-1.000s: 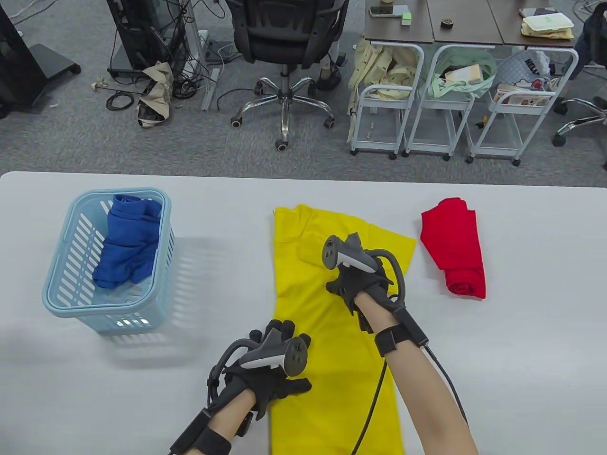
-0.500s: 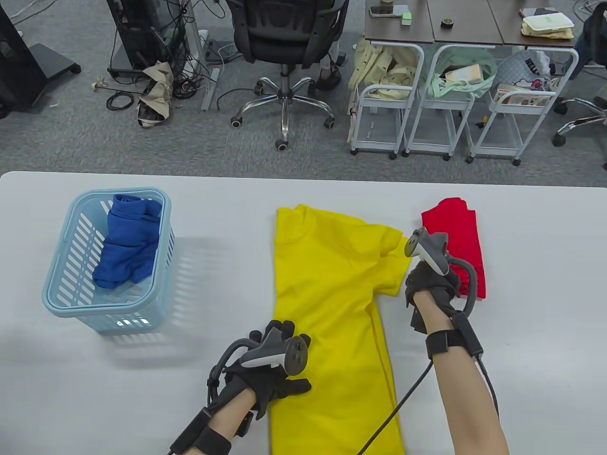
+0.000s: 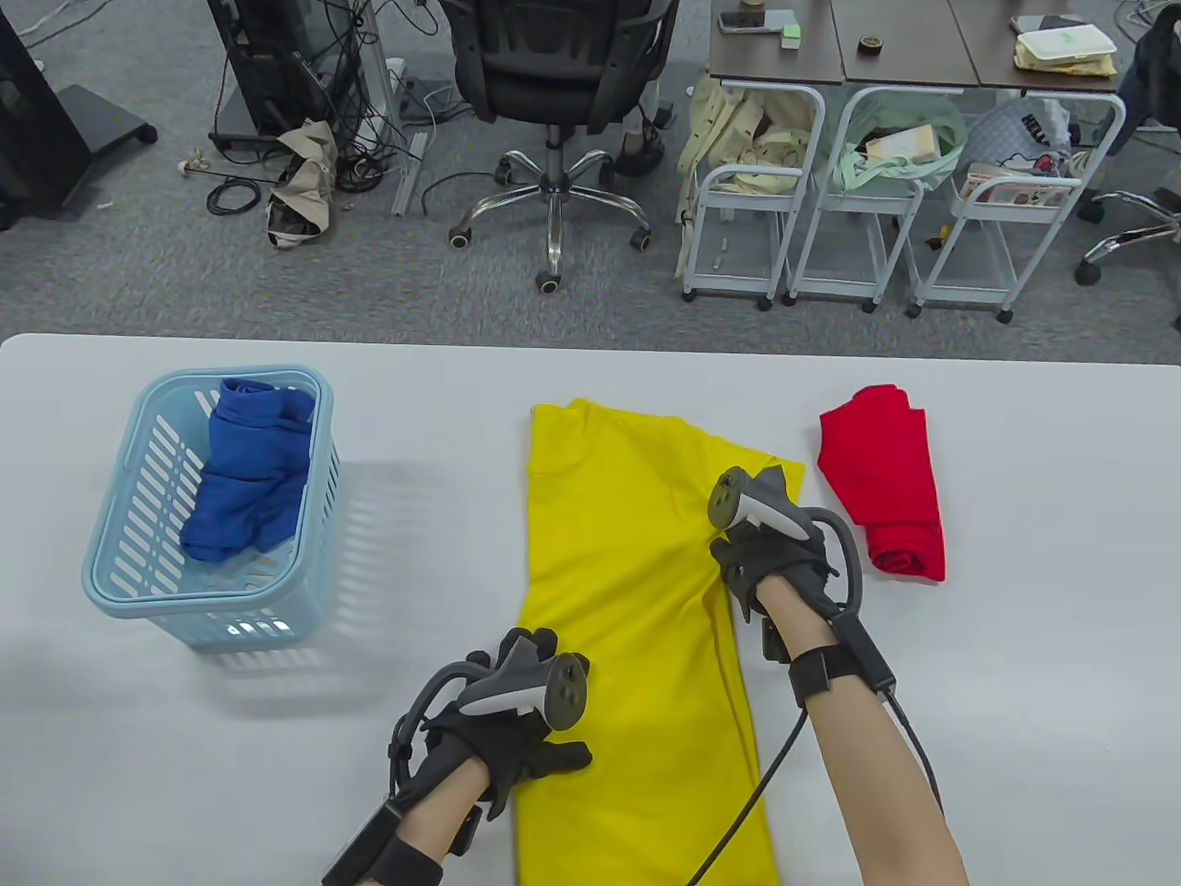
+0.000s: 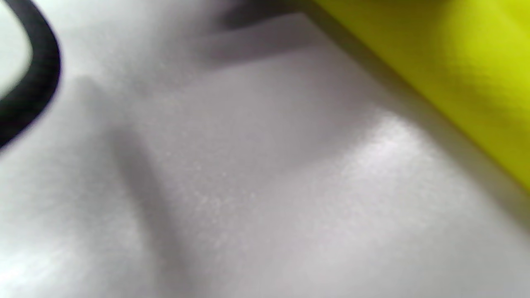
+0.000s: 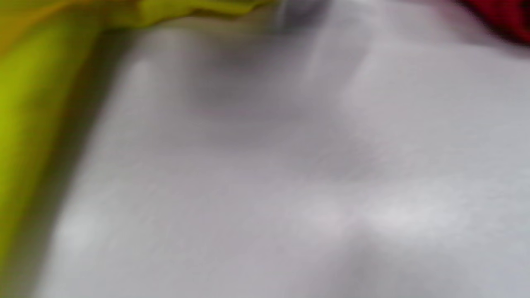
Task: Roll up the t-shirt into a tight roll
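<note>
Hands first: left hand (image 3: 517,738) rests flat, fingers straight, on the near left edge of the yellow t-shirt (image 3: 627,572). Right hand (image 3: 770,558) sits at the shirt's right edge by the sleeve; fingers hidden under the tracker, can't tell if it's pinching cloth. Shirt lies lengthwise mid-table (image 3: 1015,692), folded narrow. Likely light, limp, creases easily, slides on the smooth top. Suggest gripping both hem corners nearest the person. Beyond: red shirt (image 3: 886,480), basket (image 3: 120,563).

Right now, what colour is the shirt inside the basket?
Blue: the crumpled shirt in the light-blue basket, clearest in the table view.
</note>
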